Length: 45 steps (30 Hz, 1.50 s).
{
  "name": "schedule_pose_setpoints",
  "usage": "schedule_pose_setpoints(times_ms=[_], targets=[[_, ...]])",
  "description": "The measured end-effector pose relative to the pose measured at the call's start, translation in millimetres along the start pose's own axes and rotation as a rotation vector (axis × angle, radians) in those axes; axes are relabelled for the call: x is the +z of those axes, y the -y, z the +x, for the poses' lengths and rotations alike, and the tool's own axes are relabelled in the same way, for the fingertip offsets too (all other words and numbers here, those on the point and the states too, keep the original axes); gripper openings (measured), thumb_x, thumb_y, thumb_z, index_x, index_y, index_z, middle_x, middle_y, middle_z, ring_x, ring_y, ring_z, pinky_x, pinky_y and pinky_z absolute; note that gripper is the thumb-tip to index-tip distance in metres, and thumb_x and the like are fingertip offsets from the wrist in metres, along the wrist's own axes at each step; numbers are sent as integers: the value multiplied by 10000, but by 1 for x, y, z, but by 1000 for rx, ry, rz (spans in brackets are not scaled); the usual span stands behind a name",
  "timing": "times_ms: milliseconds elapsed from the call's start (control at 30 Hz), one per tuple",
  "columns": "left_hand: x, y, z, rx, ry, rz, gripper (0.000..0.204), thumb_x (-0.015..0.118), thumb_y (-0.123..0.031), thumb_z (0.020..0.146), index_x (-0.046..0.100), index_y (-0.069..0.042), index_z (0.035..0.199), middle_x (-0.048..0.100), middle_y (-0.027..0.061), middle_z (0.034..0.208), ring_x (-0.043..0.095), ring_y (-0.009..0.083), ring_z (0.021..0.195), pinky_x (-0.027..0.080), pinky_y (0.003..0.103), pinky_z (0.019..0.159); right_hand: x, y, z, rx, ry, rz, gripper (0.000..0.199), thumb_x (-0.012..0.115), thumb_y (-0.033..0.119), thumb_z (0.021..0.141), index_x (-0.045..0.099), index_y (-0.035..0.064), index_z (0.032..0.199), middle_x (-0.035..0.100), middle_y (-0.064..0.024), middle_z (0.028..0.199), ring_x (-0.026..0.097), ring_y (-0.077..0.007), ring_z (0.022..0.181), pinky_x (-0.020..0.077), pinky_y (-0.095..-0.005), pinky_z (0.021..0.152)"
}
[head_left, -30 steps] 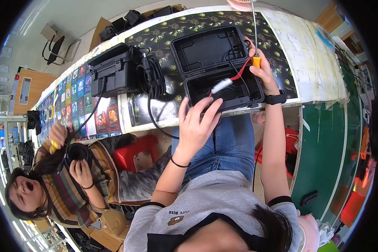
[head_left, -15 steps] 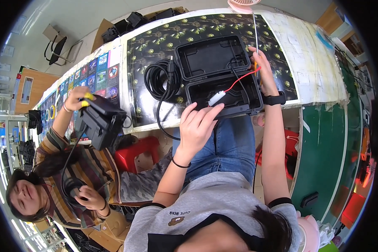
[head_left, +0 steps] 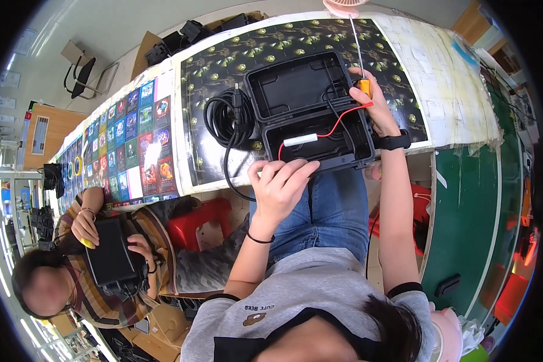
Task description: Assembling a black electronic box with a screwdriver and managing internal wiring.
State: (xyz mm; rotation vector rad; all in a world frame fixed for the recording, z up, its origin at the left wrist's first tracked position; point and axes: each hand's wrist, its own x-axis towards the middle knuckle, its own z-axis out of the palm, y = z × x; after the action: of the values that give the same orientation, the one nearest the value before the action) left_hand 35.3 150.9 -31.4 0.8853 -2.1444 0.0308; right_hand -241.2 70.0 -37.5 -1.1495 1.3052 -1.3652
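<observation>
A black plastic case (head_left: 298,87) lies with its lid raised at the table's near edge, its lower half toward me. My left hand (head_left: 279,190) grips the near wall of the case at its left side, fingertips over the rim. In my right hand (head_left: 380,111) is a screwdriver (head_left: 365,87) with a yellow-orange handle, its long shaft pointing away from me. That hand rests by the case's right side. A white tubular connector (head_left: 300,140) on a red wire (head_left: 338,125) lies across the lower half; the wire's right end reaches my right hand.
A coiled black cable (head_left: 214,123) with a plug lies left of the case. Card-like pictures (head_left: 130,130) cover the table further left. A pink fan (head_left: 346,7) stands at the far edge. At left, a co-worker holds another black case (head_left: 110,250) near a red stool (head_left: 190,223).
My left hand has let the white connector down into the case and moved to the near wall. The screwdriver has tilted slightly left. The co-worker's case has been drawn toward their body.
</observation>
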Motion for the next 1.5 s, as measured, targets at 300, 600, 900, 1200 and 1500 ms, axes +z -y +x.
schedule_pose_setpoints(times_ms=[300, 600, 900, 1200, 1500], targets=[[-3, -8, -3, -151, -22, 58, 723, 860, -139, 586, 609, -212, 1260, 655, -39, 1127, 575, 130, 900, 299, 327, 847, -3, -2, -2, -65, -28, 94, 615, 788, 272, 795, 509, 108, 1318, 516, 30, 894, 493, -63, 801, 403, -204, 736], [-26, -3, 27, -95, 313, -8, 465, 828, -158, 615, 720, -187, 1067, 714, -58, 1047, 571, 139, 736, 351, 296, 760, -2, 0, -7, -138, -12, 151, 679, 804, 259, 752, 474, 117, 1328, 547, 12, 956, 515, -52, 812, 421, -182, 614], [-27, -4, 26, -93, 302, 37, 478, 836, -185, 625, 706, -190, 1084, 684, -24, 942, 594, 178, 1019, 363, 351, 869, -3, -1, -7, -187, -15, 168, 661, 794, 237, 746, 480, 102, 1312, 536, -31, 1173, 513, -50, 776, 432, -187, 582], [1, 19, -10, -45, -140, 4, 466, 922, -147, 556, 629, -129, 919, 618, 50, 1011, 597, 272, 952, 504, 442, 857, -5, -1, -8, -193, -59, 223, 671, 814, 210, 722, 486, 105, 1298, 524, -13, 1193, 510, -49, 778, 426, -174, 575], [18, 28, -11, 105, -240, -205, 421, 932, -158, 560, 601, -115, 817, 616, 48, 971, 636, 296, 937, 526, 383, 786, -6, 1, -8, -193, -125, 241, 671, 809, 199, 721, 483, 114, 1302, 550, 20, 968, 504, -35, 706, 402, -154, 552]])
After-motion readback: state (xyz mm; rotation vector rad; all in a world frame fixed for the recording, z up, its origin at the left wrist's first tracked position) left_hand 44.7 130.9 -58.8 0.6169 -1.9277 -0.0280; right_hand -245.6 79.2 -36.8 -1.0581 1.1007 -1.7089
